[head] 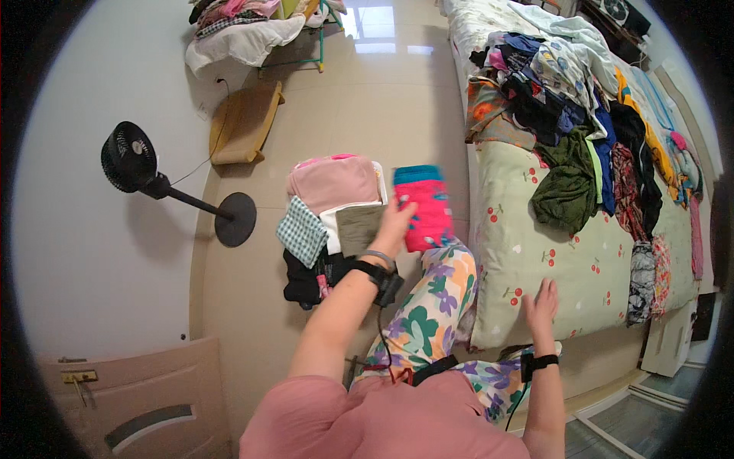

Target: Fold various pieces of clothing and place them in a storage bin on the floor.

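Observation:
My left hand (pixel 397 225) grips a folded pink cloth with a teal band (pixel 425 209), held up over the floor beside my knee. Left of it, a pile of folded clothes fills a white container: a dusty pink piece (pixel 338 182), an olive-brown one (pixel 358 228), a green checked one (pixel 302 232) and black ones (pixel 301 278). My right hand (pixel 542 304) lies with fingers apart on the cherry-print bed cover (pixel 516 246), holding nothing. Farther up the bed, a dark green garment (pixel 565 189) is the nearest piece of a loose heap of clothes (pixel 539 86).
A black standing fan (pixel 234 219) and a wooden stool-like piece (pixel 243 126) stand along the left wall. A rack with clothes (pixel 246 40) is at the top left, a door (pixel 143 396) at the lower left. Rolled clothes (pixel 641 281) lie on the bed's right side.

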A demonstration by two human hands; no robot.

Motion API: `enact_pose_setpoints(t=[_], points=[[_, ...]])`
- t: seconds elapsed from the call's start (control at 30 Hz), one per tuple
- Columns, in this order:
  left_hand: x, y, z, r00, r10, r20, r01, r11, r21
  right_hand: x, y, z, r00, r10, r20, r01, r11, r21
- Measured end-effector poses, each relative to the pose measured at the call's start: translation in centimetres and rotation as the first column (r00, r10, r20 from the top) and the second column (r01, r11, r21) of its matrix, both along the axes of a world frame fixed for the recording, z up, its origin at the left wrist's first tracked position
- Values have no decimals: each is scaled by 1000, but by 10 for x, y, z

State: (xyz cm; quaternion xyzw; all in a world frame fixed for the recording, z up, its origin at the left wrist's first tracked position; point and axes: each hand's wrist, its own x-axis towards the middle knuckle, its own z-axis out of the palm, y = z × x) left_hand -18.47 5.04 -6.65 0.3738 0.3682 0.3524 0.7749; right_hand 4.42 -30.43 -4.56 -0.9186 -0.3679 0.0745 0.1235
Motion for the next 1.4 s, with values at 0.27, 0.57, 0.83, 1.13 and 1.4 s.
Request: enact_pose_setpoints(t=[0.27, 0.57, 0.83, 1.13, 1.4], points=[[-91, 50, -102, 710, 205, -674, -87, 975, 204, -13, 6, -9, 993, 40, 115, -18, 981, -193], [-43, 19, -79, 377, 407, -832, 867, 160, 471, -16, 7, 1, 996, -39, 83, 58, 971, -234], [-68, 40, -112, -35, 234, -972, 934, 354, 51, -5, 20, 23, 998, -32, -60, 20, 979, -202], [-21, 23, -46, 193, -14, -981, 924, 339, 177, 136, 122, 12, 546, -146, -825, 806, 361, 469], [42, -22, 48, 610, -172, -774, 774, 337, 536, 80, 86, 115, 717, 114, -688, 361, 783, 506]])
